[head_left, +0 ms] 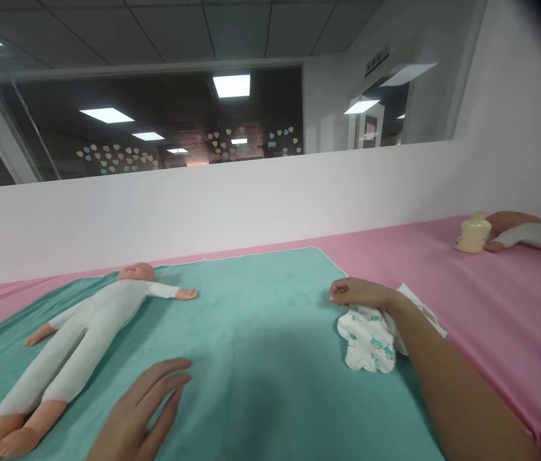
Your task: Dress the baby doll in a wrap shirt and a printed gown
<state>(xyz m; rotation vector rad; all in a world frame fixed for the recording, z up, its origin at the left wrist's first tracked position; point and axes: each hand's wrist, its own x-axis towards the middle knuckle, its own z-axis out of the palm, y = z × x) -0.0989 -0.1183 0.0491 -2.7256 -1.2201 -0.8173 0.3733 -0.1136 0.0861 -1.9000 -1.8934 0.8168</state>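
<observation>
A baby doll (102, 314) in a white suit lies on its back at the left of a green towel (260, 288), one arm stretched to the right. My left hand (143, 406) is above the towel, right of the doll's legs, fingers apart and holding nothing. My right hand (363, 293) is low over the towel, fingers curled, nothing visible in them. Just under its wrist lies a crumpled white cloth item (370, 342) with a teal print, partly hidden by my forearm. A plain white piece (419, 304) shows behind that forearm.
Pink sheeting (395, 246) covers the surface around the towel. At the far right, a pale yellow pump bottle (474, 235) stands beside a second doll (534, 235) in white. A low white wall (203, 218) with windows above it closes off the back.
</observation>
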